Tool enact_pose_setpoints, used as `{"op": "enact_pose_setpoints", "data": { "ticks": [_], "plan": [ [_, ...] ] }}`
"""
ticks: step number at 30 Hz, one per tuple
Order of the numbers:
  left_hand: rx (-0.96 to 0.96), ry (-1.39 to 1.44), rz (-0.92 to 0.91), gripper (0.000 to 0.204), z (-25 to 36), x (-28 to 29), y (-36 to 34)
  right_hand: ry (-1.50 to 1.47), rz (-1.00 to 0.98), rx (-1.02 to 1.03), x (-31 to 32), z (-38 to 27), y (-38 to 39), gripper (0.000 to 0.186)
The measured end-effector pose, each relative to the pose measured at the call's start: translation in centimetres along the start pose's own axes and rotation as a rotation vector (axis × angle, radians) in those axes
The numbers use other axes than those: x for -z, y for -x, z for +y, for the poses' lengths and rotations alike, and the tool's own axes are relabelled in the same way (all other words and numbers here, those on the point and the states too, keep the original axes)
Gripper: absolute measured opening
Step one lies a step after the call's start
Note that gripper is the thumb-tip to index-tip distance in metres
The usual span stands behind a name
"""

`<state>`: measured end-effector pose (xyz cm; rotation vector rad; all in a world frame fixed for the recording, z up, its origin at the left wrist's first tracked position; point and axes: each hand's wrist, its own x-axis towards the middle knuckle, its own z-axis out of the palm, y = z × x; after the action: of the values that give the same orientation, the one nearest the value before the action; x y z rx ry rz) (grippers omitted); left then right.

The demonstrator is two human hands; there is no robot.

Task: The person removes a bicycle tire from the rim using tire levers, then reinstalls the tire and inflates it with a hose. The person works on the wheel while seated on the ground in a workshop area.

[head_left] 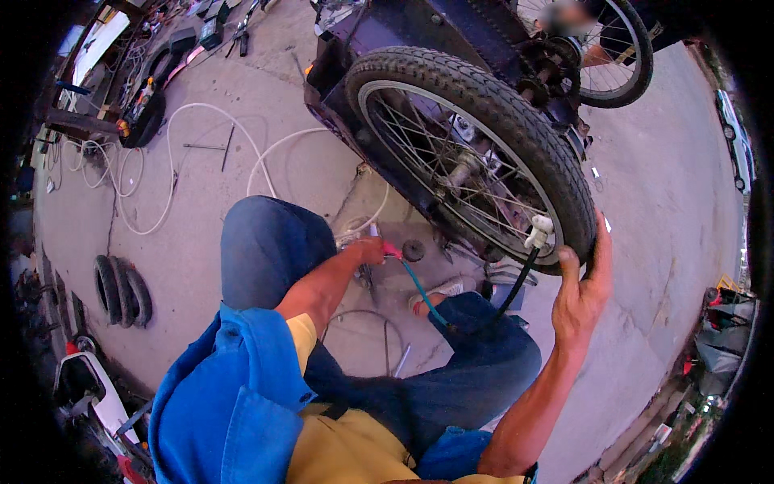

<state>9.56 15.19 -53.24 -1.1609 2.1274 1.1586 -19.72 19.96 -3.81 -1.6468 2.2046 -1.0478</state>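
Note:
My left hand (369, 249) is closed on an inflator tool (389, 251) with a red part, low between my knees, with a thin teal hose (418, 284) running from it. My right hand (584, 286) grips the lower right of a spoked wheel's black tyre (567, 185), thumb and fingers on either side. A white air chuck (538, 231) sits at the rim just left of that hand, with a black hose (516, 288) hanging from it. The wheel is on a dark purple metal frame (339, 85). A small dark round part (413, 251) lies on the floor beside my left hand.
Another spoked wheel (621, 73) is at the top right, a person's arm (601, 55) behind it. Loose tyres (121, 292) lie at left, near coiled pale hose (145, 230). Tools (211, 28) lie at upper left, a white vehicle part (105, 399) at lower left, a white car (735, 141) far right.

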Motion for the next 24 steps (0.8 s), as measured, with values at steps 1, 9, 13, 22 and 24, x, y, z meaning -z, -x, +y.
{"op": "enact_pose_setpoints", "data": {
  "ticks": [1, 9, 13, 22, 24],
  "plan": [
    [0.047, 0.015, -0.053, 0.041, 2.6, 2.9, 1.3, 0.051, 0.022, -0.030, 0.9, -0.5, 0.5, 0.061],
    [0.008, 0.034, 0.130, 0.058, -0.5, 2.2, 2.5, 0.033, -0.041, 0.003, 1.1, 0.8, -0.4, 0.059],
    [-0.069, 0.047, 0.157, 0.057, -4.6, 1.0, 1.5, 0.007, -0.008, 0.107, 0.3, -0.6, -1.7, 0.057],
    [0.017, 0.117, 0.129, 0.058, 1.0, 6.0, 6.1, 0.054, -0.015, 0.134, 0.6, -0.3, -1.1, 0.061],
    [0.042, 0.129, 0.122, 0.057, 0.9, 5.9, 6.6, 0.060, 0.020, 0.105, -0.1, -1.4, -1.4, 0.065]
  ]
}}
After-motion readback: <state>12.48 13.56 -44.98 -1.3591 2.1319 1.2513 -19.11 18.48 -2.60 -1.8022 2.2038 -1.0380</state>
